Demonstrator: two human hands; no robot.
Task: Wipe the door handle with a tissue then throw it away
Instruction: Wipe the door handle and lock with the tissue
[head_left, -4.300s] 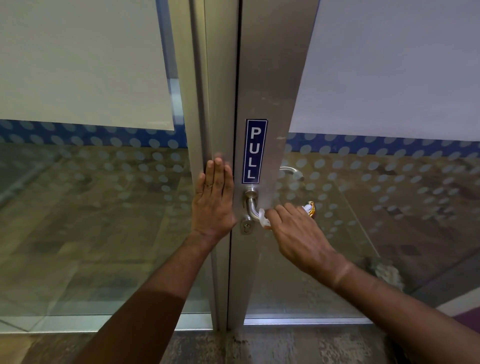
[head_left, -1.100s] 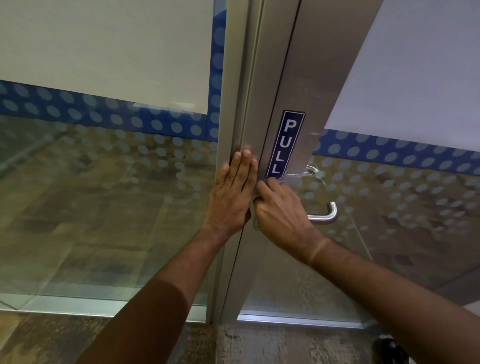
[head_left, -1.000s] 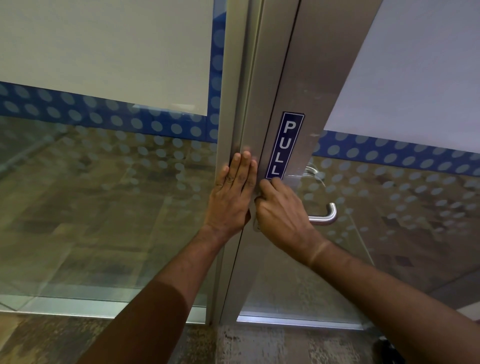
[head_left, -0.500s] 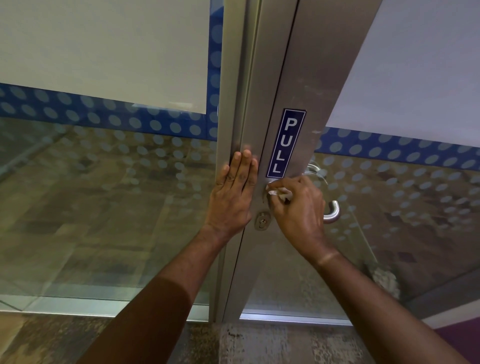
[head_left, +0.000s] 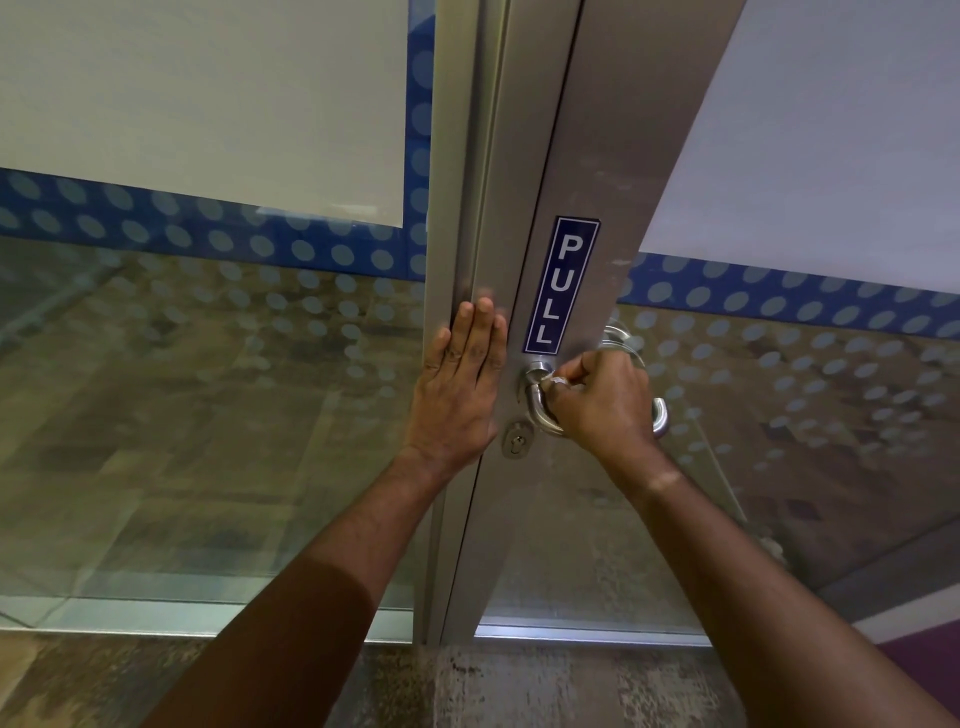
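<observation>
Right hand (head_left: 605, 402) at center-right of frame, fist closed around the door handle (head_left: 540, 410), tissue (head_left: 560, 383) bunched inside the grip. Only a small white scrap of tissue shows between thumb and fingers; the rest is hidden by the hand. The hand also covers the middle of the handle: the curved base near the frame shows to its left, the far tip pokes out to its right.

Left hand (head_left: 460, 392) just left of center, flat and open, fingers together pointing up, palm pressed on the metal door frame (head_left: 524, 156). It grips nothing.

Keyhole (head_left: 515, 440) just below the handle base, between the two wrists. Blue PULL sign (head_left: 562, 285) vertical on the frame directly above the handle. Glass panels (head_left: 208, 389) on both sides, with a blue dotted band (head_left: 197, 228) across mid-frame and frosted white areas above. A second handle shows through the glass behind the right hand, blurry. Worn floor (head_left: 493, 686) along the bottom edge.
</observation>
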